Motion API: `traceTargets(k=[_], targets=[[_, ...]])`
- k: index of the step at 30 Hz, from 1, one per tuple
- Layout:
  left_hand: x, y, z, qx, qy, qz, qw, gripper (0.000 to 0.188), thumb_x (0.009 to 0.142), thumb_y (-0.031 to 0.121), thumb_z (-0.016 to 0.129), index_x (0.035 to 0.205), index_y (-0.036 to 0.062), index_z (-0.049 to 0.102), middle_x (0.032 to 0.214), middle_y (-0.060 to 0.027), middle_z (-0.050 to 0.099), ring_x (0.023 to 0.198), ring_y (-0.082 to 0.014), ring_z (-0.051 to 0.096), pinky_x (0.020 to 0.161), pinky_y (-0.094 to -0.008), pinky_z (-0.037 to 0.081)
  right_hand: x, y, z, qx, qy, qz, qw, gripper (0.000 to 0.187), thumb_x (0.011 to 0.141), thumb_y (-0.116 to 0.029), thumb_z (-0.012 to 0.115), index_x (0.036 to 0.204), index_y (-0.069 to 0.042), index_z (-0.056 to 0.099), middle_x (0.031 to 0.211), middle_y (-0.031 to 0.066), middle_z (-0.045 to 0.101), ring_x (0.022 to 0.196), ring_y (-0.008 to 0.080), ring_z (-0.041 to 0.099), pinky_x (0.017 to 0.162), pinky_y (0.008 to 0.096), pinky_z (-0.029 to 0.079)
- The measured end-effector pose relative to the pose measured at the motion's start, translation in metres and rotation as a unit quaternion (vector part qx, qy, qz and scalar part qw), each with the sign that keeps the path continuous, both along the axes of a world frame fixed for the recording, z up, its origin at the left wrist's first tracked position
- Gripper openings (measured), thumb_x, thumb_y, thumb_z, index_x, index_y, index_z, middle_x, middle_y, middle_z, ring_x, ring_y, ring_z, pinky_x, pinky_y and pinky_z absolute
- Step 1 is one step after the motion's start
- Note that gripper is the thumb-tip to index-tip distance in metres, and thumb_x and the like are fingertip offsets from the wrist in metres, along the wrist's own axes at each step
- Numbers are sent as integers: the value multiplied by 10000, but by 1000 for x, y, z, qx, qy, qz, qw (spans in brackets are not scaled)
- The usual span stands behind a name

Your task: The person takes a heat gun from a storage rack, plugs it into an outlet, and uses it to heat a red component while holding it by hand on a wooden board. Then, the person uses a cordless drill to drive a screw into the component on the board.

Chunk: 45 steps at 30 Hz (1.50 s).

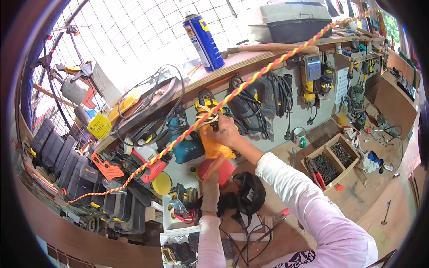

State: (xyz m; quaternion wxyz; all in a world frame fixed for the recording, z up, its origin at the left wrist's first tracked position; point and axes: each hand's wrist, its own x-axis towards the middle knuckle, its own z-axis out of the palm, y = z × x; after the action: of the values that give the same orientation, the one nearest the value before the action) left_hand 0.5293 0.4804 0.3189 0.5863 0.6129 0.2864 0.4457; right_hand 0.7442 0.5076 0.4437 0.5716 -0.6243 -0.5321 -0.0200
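Observation:
A yellow corded power tool point(213, 140) hangs against the wall below the shelf, a pale cord or band wound round its dark upper end. My right hand point(227, 132) reaches up to it, fingers closed round its upper part. Just below is a red, round, pad-like piece point(223, 169). My left hand point(213, 169) is closed on its near side, seen edge-on, and hides part of it. Whether the red piece is joined to the yellow tool I cannot tell. A teal power tool point(185, 149) hangs close on the left.
A twisted red-and-yellow cord point(241, 90) crosses the view diagonally. The shelf holds a blue spray can point(203, 42), and black tools point(252, 107) hang beneath. On the bench are a wooden box of screws point(330, 161), a mug point(299, 136) and a black bag-like item point(250, 192).

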Motion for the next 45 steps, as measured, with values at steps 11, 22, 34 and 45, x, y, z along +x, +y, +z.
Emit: traceTargets(k=[11,22,34,45], targets=[[82,-60,44,52,-121,94,987,304,1025,229,619,1228,7,657,1111,-26,671,985,-109,601,830,-275,506,-4,-16,38,16,164,188,968,820,771,-514,823,1289,66,563,1214,203,677,1095,285,657,1003,364,479],[5,-52,94,12,-84,-192,978,418,907,75,720,1303,-26,632,1197,-105,699,1065,-145,657,932,-330,541,18,-251,35,213,388,123,888,498,938,-449,673,1143,4,633,925,69,669,741,147,645,676,293,528],[88,142,163,229,143,-40,962,434,919,349,750,1215,35,701,1107,-49,726,1006,-150,654,897,-315,504,15,-520,-54,286,349,64,890,773,934,-686,522,1332,-31,430,846,135,567,741,220,525,612,315,459],[88,207,116,373,185,6,909,399,963,331,578,1229,42,649,1170,-114,687,1053,-203,647,959,-374,505,8,-515,-56,269,377,50,885,822,838,-707,671,1156,36,524,831,130,593,732,203,567,587,301,484]])
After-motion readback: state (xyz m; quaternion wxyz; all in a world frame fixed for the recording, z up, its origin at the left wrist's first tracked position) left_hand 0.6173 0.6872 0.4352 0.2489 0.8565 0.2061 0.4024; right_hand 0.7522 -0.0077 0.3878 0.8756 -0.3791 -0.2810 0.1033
